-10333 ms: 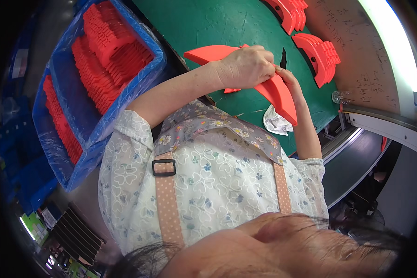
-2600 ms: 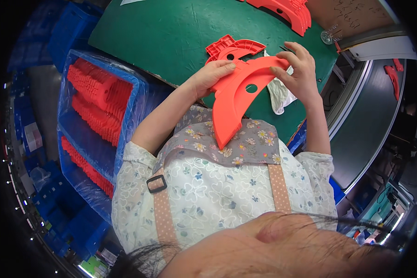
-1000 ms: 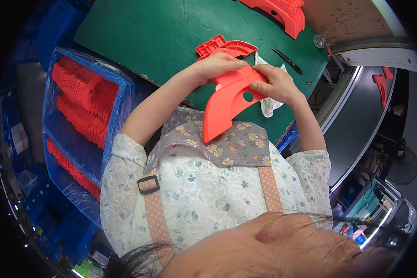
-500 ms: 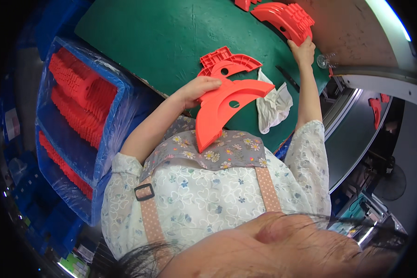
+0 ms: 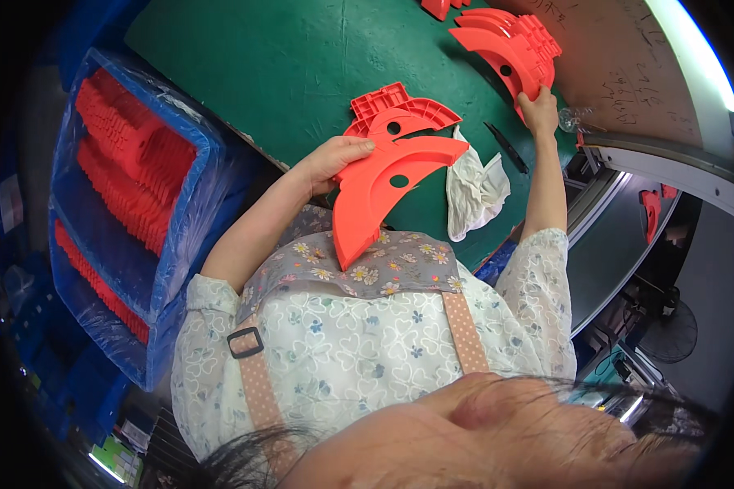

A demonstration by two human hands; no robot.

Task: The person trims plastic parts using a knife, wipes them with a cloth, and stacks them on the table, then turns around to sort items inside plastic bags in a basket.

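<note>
View from the head camera, which I monitor from a distance. The left hand (image 5: 337, 160) is closed on the curved red part (image 5: 365, 194), its thumb on top and the other fingers largely hidden beneath. This part, pierced by one round hole, lies at the near edge of the tabletop (image 5: 285, 73), its pointed near end above the floral apron (image 5: 355, 273). Just beyond it lies a ribbed red part (image 5: 420, 111), partly overlapped in this view; I cannot tell whether the two touch. The right hand (image 5: 540, 112) reaches to the far right, its fingers narrowed around the near end of the front red arc (image 5: 487, 46), which stands before a stack of red arcs (image 5: 538, 37). Between the hands, toward the right, I note a crumpled white cloth (image 5: 475, 191) and, just beyond it, a slim black tool (image 5: 507, 148). At left, a plastic-lined blue bin (image 5: 210, 167) holds rows of red pieces (image 5: 134, 155). At right, below the tabletop's level, more red parts (image 5: 651, 213) rest on a dark surface (image 5: 607, 265).
</note>
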